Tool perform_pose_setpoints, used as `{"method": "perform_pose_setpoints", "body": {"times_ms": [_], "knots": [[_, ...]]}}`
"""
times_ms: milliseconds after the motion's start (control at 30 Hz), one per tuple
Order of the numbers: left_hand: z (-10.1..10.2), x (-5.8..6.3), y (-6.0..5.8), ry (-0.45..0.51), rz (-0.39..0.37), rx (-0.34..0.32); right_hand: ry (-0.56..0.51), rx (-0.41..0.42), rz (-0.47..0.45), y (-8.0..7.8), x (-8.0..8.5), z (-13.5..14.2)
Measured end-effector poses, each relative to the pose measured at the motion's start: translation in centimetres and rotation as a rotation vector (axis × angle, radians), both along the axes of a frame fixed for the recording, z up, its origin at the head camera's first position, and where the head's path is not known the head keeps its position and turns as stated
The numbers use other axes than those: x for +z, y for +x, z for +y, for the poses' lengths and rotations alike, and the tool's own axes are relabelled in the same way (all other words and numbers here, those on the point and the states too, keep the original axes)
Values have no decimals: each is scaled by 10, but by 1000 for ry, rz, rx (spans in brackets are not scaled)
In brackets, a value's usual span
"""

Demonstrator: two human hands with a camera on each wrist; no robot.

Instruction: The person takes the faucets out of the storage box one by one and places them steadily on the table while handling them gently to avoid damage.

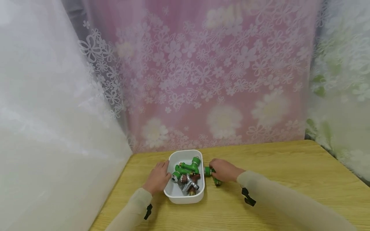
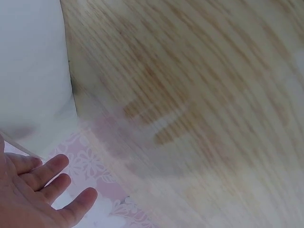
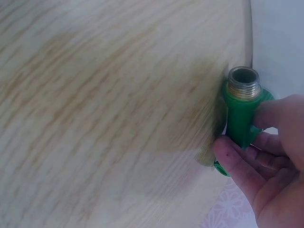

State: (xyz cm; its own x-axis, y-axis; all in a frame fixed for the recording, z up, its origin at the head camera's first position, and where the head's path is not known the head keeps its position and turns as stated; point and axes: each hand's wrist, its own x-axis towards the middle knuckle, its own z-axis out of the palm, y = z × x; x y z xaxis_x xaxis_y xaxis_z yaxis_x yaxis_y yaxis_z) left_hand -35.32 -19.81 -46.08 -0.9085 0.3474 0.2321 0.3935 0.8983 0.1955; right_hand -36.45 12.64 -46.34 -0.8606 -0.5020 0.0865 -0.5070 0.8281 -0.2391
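My right hand grips a green tap just outside the right wall of a white tub. The tap has a threaded metal end, and the fingers and thumb hide part of its body. At the tub's left side is my left hand, touching the rim, its fingers loosely extended in the left wrist view. Inside the tub lie other green taps, a chrome tap-like fitting and brownish-red fittings, heaped together.
The tub stands on a wood-grain table, towards its left side. A pale curtain borders the table on the left, and a pink flowered curtain hangs along its back edge.
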Motion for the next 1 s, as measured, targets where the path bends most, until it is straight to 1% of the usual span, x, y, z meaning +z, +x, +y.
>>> {"method": "perform_pose_setpoints", "body": {"times_ms": [133, 367, 633, 800, 900, 1000], "knots": [[1, -3, 2, 5, -2, 3, -12, 2, -2, 1, -2, 0], [1, 2, -1, 7, -30, 29, -18, 29, 28, 2, 3, 1], [-2, -3, 8, 1, -54, 37, 22, 24, -6, 8, -1, -3], [-1, -3, 5, 22, -34, 31, 36, 16, 35, 11, 9, -1], [-1, -1, 2, 30, -15, 26, 35, 21, 66, 13, 18, 2], [-1, -1, 1, 22, -13, 22, 56, 38, 99, 14, 24, 2]]}}
